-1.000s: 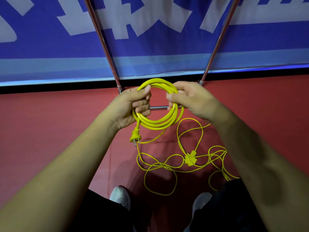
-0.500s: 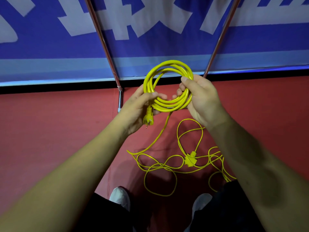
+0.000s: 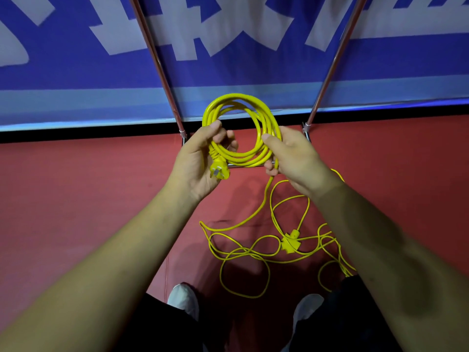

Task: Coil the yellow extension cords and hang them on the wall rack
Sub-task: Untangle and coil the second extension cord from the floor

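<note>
The grip of left hand [image 3: 200, 162] and right hand [image 3: 297, 158] alike holds the yellow coil [image 3: 243, 158].

Blue banner [image 3: 76, 59] with white lettering across top; black strip [image 3: 76, 134] beneath; red floor [image 3: 63, 199] lower frame.

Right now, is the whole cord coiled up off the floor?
No: the cord is only partly coiled; the rest lies loose on the floor around its socket.

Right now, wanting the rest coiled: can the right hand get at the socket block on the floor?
Probably not yet: the right hand grips the coil, though nothing blocks its way to the socket block.
</note>
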A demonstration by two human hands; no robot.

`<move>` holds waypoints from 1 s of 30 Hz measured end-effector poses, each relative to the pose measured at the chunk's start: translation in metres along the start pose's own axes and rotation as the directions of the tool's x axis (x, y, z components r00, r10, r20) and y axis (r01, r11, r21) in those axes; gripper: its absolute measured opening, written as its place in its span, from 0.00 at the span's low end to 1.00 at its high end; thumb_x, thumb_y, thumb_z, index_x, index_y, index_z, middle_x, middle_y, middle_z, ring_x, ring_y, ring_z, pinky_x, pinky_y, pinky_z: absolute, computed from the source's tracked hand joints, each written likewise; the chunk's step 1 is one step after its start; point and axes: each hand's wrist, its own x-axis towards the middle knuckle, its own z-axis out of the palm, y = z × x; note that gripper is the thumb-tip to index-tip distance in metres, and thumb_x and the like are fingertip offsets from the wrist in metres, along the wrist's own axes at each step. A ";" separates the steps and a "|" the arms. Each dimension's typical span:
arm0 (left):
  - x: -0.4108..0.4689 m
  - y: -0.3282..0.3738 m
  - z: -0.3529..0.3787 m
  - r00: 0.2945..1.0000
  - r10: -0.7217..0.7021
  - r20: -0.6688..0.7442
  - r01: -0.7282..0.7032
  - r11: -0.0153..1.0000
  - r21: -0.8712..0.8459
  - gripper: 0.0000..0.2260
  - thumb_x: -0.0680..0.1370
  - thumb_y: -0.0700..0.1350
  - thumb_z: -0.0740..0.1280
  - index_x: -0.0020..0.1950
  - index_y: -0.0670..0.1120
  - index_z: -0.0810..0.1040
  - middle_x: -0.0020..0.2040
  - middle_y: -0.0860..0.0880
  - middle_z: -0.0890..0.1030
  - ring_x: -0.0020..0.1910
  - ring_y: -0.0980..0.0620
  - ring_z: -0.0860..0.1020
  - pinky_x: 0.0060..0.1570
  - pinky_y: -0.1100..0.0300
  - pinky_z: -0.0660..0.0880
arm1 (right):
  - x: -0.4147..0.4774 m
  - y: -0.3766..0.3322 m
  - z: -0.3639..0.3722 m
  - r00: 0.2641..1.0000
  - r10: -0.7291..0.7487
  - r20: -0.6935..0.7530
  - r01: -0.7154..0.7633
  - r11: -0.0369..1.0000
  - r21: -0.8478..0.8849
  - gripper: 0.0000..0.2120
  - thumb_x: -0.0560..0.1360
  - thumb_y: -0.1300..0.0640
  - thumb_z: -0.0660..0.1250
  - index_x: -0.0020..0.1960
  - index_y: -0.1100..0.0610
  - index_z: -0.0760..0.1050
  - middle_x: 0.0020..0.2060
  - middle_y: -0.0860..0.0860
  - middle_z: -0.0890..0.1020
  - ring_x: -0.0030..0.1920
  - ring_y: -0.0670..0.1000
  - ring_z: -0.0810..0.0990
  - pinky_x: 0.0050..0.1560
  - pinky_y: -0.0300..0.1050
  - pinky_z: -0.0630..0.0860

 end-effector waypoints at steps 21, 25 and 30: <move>0.011 0.045 -0.012 0.977 0.212 0.012 -0.212 0.977 -0.001 0.11 0.84 0.39 0.57 0.41 0.46 0.67 0.29 0.52 0.66 0.27 0.56 0.69 0.39 0.61 0.73 | -0.020 0.016 0.029 0.943 0.194 0.269 -0.116 0.953 -0.281 0.10 0.83 0.60 0.56 0.54 0.66 0.73 0.36 0.61 0.81 0.33 0.53 0.81 0.28 0.33 0.71; 0.009 0.049 -0.013 0.991 0.134 0.008 -0.133 0.991 -0.016 0.10 0.84 0.42 0.56 0.44 0.44 0.70 0.26 0.55 0.68 0.22 0.59 0.68 0.30 0.63 0.71 | -0.011 0.025 0.032 0.999 0.045 0.018 -0.035 0.935 -0.354 0.11 0.82 0.57 0.58 0.48 0.64 0.72 0.26 0.53 0.78 0.20 0.44 0.71 0.27 0.39 0.68; 0.002 0.048 -0.015 0.982 -0.026 0.186 0.046 0.994 -0.102 0.08 0.81 0.42 0.58 0.46 0.42 0.72 0.24 0.54 0.70 0.20 0.59 0.70 0.27 0.65 0.66 | -0.006 0.025 0.020 0.990 0.077 -0.122 -0.114 0.938 -0.327 0.10 0.80 0.58 0.59 0.47 0.61 0.76 0.24 0.54 0.74 0.18 0.47 0.64 0.19 0.37 0.60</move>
